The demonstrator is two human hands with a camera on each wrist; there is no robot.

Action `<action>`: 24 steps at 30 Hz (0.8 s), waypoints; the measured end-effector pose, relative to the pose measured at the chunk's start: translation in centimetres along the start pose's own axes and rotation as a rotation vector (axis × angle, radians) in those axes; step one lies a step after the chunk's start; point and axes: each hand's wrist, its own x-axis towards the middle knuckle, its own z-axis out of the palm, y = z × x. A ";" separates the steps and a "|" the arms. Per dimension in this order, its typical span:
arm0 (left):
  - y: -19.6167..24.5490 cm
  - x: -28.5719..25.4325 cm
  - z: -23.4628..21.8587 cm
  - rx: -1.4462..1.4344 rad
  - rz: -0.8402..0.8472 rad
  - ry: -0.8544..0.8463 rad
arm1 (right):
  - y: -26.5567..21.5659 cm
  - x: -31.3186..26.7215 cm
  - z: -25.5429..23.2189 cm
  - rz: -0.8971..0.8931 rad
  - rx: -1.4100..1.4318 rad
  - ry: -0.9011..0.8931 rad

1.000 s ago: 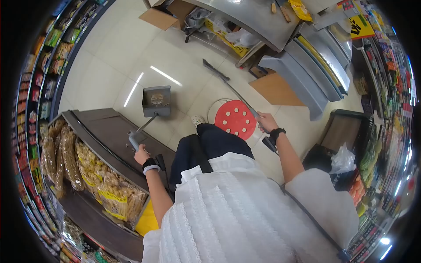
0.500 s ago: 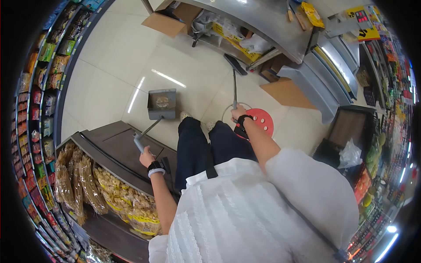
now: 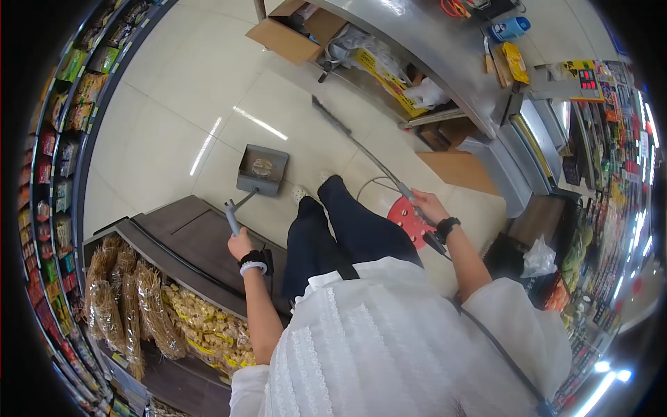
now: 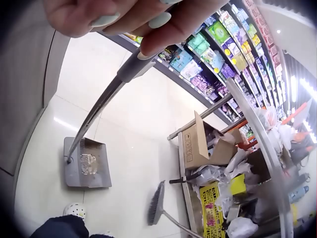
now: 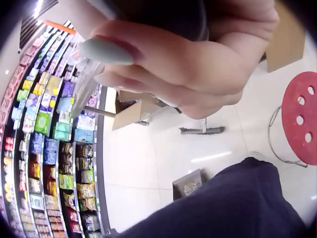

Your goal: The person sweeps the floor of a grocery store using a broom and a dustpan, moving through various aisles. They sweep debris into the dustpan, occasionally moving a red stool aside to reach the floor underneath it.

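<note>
Smooth, shiny tiles on the floor [image 3: 160, 115]; a tabletop [image 3: 445, 76] of grey metal, and beside it an open box [image 3: 281, 42] of stiff cardboard; at far left, dry, stringy bundles [image 3: 156, 309] in clear, wrinkled plastic. Round, flat and red, with holes, a stool [image 3: 408, 219]. At floor level near the shoes [image 3: 299, 193], a grey, boxy dustpan [image 3: 262, 170], toothed like a comb along one side, with pale bits inside, too blurred to name. Farther right, slanting above the tiles, a thin, straight broom [image 3: 331, 116] with narrow, bristly head, well apart from the dustpan. Left hand [image 3: 240, 243] closed around the dustpan's handle; right hand [image 3: 429, 206] gripping the broom's upper end, fingers curled.
</note>
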 end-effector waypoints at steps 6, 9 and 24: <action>0.6 1.9 0.9 0.079 0.044 0.041 | -3.0 7.7 3.6 -0.087 -0.167 0.199; 0.9 2.5 1.0 0.147 -0.032 0.036 | -3.5 13.7 4.9 -0.098 -0.238 0.363; 2.5 3.2 2.0 0.054 -0.164 -0.010 | -1.3 16.8 10.2 0.003 -0.200 0.291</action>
